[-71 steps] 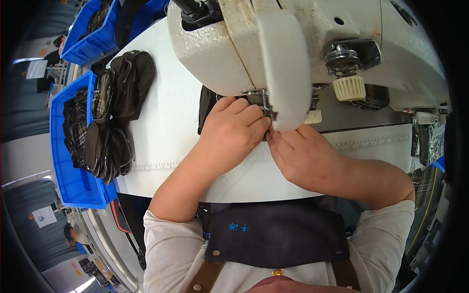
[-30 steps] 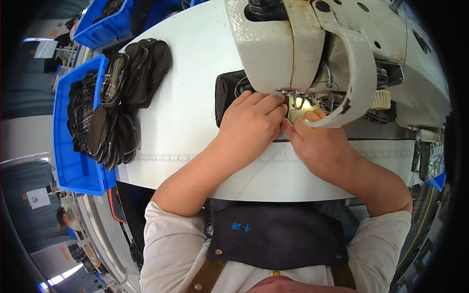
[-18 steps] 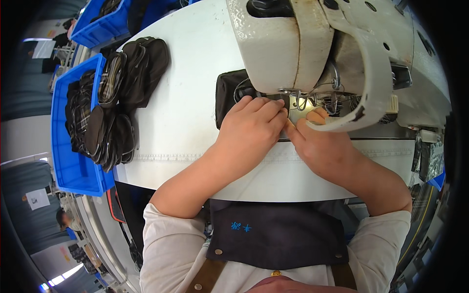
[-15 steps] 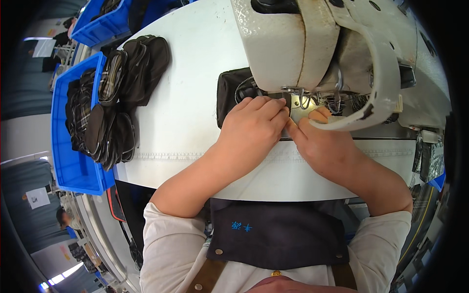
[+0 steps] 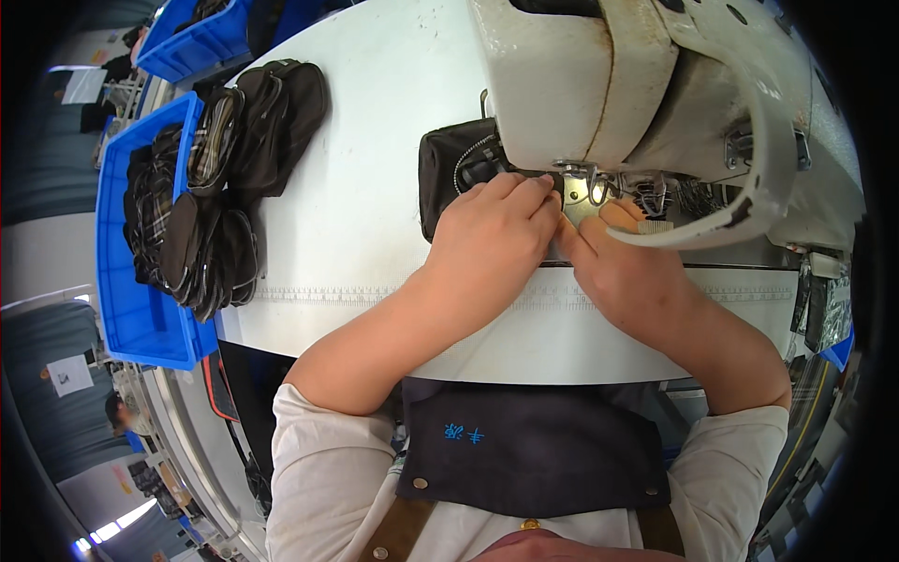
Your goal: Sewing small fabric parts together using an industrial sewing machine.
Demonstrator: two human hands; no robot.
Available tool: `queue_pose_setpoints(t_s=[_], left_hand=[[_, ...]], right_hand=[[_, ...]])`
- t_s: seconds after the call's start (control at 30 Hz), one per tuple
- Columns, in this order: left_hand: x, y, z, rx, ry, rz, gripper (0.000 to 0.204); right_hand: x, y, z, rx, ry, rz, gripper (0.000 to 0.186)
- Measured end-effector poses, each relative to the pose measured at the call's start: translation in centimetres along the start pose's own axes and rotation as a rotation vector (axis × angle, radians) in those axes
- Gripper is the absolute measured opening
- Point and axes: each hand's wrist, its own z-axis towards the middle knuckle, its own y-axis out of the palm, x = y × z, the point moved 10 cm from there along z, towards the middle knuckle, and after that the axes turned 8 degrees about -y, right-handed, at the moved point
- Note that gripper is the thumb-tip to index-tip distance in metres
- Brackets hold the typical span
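A dark brown fabric pouch [image 5: 436,183] with a zipper curving across it lies at the left of the sewing machine's [image 5: 552,89] needle area. My left hand [image 5: 496,225] rests over the pouch's right part, fingers bent and pressed together on it. Close beside those fingertips, my right hand [image 5: 632,276] pinches at the pouch's right edge, its thumb and forefinger meeting the left hand. Its other fingers curl near the metal needle plate [image 5: 577,193], partly behind the machine's curved pale guard [image 5: 740,220]. What lies under both hands is hidden.
Stacked dark pouches [image 5: 286,126] lie on the white table [image 5: 375,112] at the left, some overlapping a blue bin [image 5: 154,337] that holds more. Another blue bin [image 5: 201,47] stands farther back. A ruler strip [image 5: 375,294] crosses the table's near side.
The view has shifted slightly, so the machine head sits a little farther right. Both hands and the pouch have moved slightly right, the grip staying much the same.
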Motion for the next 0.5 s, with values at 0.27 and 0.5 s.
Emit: queue_pose_setpoints(t_s=[0.27, 0.5], left_hand=[[-0.7, 0.1, 0.7, 0.0, -0.05, 0.016, 0.022], [-3.5, -1.3, 0.9, -0.08, -0.127, -0.312, 0.025]], right_hand=[[1.1, 0.0, 0.5, 0.06, 0.063, -0.001, 0.034], [1.6, -1.2, 0.5, 0.168, 0.079, 0.072, 0.035]])
